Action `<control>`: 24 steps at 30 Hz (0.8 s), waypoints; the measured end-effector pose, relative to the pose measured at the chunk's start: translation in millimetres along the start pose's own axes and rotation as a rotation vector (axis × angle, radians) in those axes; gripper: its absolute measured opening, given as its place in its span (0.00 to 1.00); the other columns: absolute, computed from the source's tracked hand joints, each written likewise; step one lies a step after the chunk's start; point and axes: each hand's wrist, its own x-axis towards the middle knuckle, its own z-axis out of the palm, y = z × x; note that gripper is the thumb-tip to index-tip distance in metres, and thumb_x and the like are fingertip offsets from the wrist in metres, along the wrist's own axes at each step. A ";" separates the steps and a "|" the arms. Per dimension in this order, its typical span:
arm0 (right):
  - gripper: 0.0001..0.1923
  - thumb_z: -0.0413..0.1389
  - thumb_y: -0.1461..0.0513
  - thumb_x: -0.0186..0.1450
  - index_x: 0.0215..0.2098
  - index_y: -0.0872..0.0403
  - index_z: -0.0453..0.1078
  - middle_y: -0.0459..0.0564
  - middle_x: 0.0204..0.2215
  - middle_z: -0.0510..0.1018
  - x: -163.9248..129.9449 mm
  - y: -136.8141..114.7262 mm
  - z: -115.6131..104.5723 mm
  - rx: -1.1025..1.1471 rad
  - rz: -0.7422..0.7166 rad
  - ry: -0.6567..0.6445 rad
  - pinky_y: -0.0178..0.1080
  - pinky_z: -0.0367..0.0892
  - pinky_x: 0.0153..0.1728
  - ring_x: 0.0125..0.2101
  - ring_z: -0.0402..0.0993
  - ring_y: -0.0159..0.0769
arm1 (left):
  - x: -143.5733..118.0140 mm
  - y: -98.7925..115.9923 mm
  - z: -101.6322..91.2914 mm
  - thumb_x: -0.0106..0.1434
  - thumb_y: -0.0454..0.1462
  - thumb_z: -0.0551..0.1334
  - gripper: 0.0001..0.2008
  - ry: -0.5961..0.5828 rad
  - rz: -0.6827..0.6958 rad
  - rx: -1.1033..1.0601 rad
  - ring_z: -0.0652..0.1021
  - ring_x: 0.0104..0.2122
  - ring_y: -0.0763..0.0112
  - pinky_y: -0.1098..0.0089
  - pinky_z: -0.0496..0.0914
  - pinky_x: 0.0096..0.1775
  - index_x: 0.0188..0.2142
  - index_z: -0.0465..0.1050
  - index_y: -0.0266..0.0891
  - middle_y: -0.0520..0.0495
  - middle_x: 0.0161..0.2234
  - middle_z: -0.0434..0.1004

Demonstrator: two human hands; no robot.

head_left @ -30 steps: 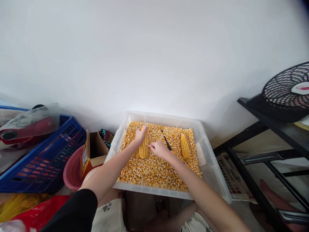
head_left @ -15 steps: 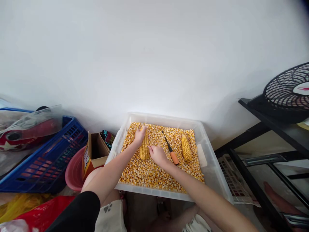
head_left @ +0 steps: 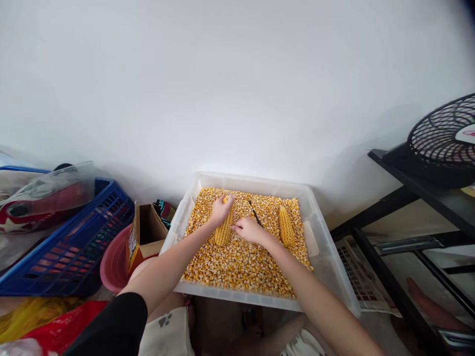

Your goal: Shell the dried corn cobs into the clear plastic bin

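Since half a second ago, the left hand [head_left: 221, 209] has shifted its grip toward the far tip of the corn cob [head_left: 224, 228], tilting the cob so its top leans right, and the right hand [head_left: 249, 229] has slid over the orange handle of the knife [head_left: 254, 214], hiding it.

At the far left sits a blue crate [head_left: 70, 242], then a pink basin [head_left: 113, 262] and an open cardboard box [head_left: 146, 232]. Next comes the clear tub [head_left: 326, 257], its floor covered with loose kernels [head_left: 237, 267]. The left hand's fingers are curled around the cob's upper end, with the rest of the cob sticking out below them onto the kernels. The right hand's fingertips press against the cob's right side at mid-length; whether those fingers also hold the knife cannot be told. The dark blade shows just beyond the knuckles. A second cob [head_left: 286, 226] lies flat to the right, apart from both hands. A black fan [head_left: 443, 141] stands on a dark rack [head_left: 408, 198] at the far right.
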 end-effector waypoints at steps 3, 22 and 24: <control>0.21 0.49 0.54 0.63 0.21 0.59 0.71 0.45 0.14 0.70 -2.7 6.3 -7.7 0.066 -0.025 -0.076 0.31 0.50 0.21 0.16 0.58 0.26 | -9.2 6.0 5.9 0.54 0.47 0.57 0.15 -0.016 0.193 0.216 0.72 0.31 0.67 0.72 0.64 0.33 0.27 0.69 0.36 0.49 0.24 0.71; 0.23 0.49 0.49 0.60 0.21 0.58 0.71 0.41 0.12 0.62 -1.2 17.4 -10.5 0.149 -0.029 -0.155 0.31 0.46 0.20 0.16 0.52 0.24 | 2.2 1.2 1.9 0.52 0.45 0.60 0.12 -0.070 -0.014 -0.076 0.69 0.21 0.71 0.75 0.62 0.24 0.24 0.65 0.37 0.54 0.16 0.64; 0.22 0.49 0.50 0.61 0.22 0.58 0.71 0.41 0.13 0.63 0.9 17.2 -7.0 0.184 -0.032 -0.141 0.31 0.47 0.20 0.16 0.54 0.24 | 2.4 0.9 1.7 0.51 0.46 0.60 0.13 -0.140 -0.034 -0.123 0.69 0.20 0.72 0.75 0.62 0.23 0.24 0.65 0.37 0.54 0.16 0.64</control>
